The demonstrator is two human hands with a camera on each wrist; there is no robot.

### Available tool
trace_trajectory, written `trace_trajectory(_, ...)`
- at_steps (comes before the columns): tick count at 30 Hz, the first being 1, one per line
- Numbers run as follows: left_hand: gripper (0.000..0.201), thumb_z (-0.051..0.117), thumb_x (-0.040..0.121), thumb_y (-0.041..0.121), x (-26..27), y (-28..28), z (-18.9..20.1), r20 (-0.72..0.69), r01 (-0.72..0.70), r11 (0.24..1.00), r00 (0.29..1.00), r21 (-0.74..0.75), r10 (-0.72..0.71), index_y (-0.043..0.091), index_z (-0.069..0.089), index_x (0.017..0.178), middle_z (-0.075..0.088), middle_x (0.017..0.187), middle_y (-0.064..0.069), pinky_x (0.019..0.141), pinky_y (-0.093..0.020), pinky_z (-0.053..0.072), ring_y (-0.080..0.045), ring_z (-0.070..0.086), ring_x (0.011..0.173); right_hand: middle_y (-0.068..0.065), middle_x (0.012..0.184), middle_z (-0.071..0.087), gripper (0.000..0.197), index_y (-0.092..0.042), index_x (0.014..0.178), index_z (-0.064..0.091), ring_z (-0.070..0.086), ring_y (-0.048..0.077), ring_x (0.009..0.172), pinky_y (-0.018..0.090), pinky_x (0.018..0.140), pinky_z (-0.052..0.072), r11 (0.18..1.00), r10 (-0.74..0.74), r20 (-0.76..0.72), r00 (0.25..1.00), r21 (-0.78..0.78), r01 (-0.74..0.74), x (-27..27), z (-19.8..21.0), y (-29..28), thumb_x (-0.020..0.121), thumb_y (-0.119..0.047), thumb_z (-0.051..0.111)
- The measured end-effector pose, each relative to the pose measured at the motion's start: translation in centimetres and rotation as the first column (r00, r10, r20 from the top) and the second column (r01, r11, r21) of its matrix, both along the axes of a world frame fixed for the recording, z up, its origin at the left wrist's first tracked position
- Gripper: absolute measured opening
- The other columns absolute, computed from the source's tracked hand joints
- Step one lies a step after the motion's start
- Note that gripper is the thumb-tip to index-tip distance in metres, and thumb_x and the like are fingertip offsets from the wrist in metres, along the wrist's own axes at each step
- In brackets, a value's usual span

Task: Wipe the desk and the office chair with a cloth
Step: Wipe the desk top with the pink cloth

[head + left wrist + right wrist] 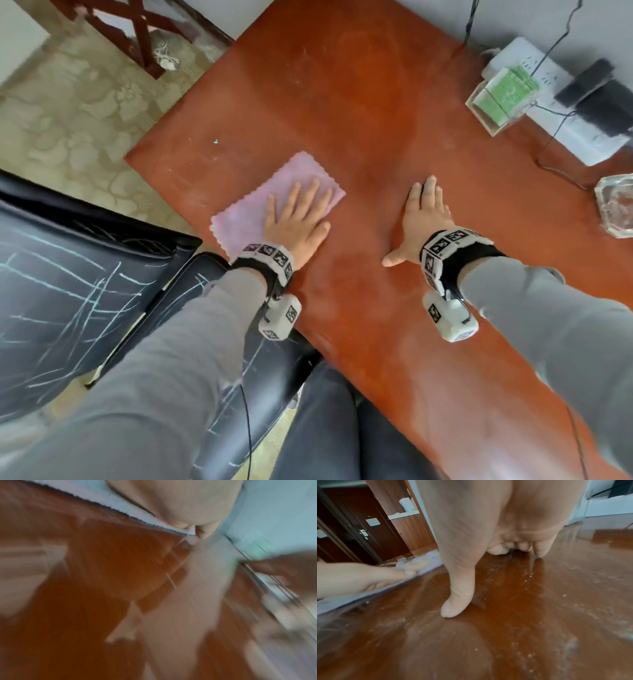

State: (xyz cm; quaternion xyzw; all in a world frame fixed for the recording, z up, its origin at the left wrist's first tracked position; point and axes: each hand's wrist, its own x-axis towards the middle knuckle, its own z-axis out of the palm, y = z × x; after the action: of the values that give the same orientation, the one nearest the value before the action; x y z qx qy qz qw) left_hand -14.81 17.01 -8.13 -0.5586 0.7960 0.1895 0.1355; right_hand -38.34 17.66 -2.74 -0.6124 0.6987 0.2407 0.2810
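Grey sleeves (164,370) fill the near foreground, each wrist wearing a band of black-and-white markers; from there the left hand (297,219) lies flat with fingers straight and spread on a pink cloth (253,205), pressing it onto the red-brown tabletop (342,102) near that surface's left edge; the right hand (423,219) rests palm down on bare wood just right of the cloth, fingers straight, thumb stretched out to the side, holding nothing; the right wrist view shows its fingertips (539,553) touching the wood amid pale dust and crumbs; the left wrist view is too blurred for detail; a black office chair (68,274), its seat crossed with pale chalky scratches, stands just left of the tabletop below the left arm; at the far right lie a white power strip (582,137) with black plugs and cables, a clear holder of green packets (503,92), and a glass ashtray (616,205) at the edge of view; patterned beige carpet (68,120) covers the floor.
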Motion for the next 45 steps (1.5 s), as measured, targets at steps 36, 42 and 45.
trace_trajectory(36, 0.062, 0.015, 0.104, 0.056, 20.1, -15.5, -0.3, -0.001, -0.218, 0.975, 0.976, -0.032, 0.219, 0.04, -0.012, 0.157, -0.02, 0.166, 0.012, 0.119, -0.059, -0.014, -0.017, -0.019, 0.153, 0.037, 0.146, -0.037, 0.174, 0.009, 0.142, -0.033, -0.019, 0.047, 0.145, 0.048, 0.122, 0.008, 0.991, 0.013, -0.189, 0.982, 0.136, 0.013, 17.6, 0.3, -8.0, 0.043, -0.062, 0.092)
trace_trajectory(42, 0.069, 0.009, 0.098, 0.065, 12.3, -12.4, -0.4, -0.005, 0.179, 0.983, 0.984, -0.034, -0.179, 0.039, -0.016, 0.156, -0.022, 0.165, 0.01, 0.118, -0.064, -0.014, -0.023, -0.019, 0.153, 0.031, 0.147, -0.04, 0.171, 0.004, 0.144, -0.033, -0.022, 0.043, 0.146, 0.047, 0.123, 0.005, 0.993, -0.024, -0.105, 0.994, 0.109, 0.035, 17.5, 0.8, -11.3, 0.046, -0.062, 0.091)
trace_trajectory(45, 0.063, 0.007, 0.1, 0.063, 12.0, -16.5, -0.4, -0.019, 0.183, 0.983, 0.983, -0.028, -0.184, 0.043, -0.015, 0.156, -0.022, 0.165, 0.015, 0.119, -0.062, -0.013, -0.018, -0.018, 0.153, 0.024, 0.153, -0.036, 0.164, -0.003, 0.149, -0.028, -0.019, 0.037, 0.149, 0.045, 0.124, 0.006, 0.999, -0.002, -0.024, 1.0, 0.035, 0.003, 16.1, 0.9, -13.3, 0.051, -0.061, 0.09)
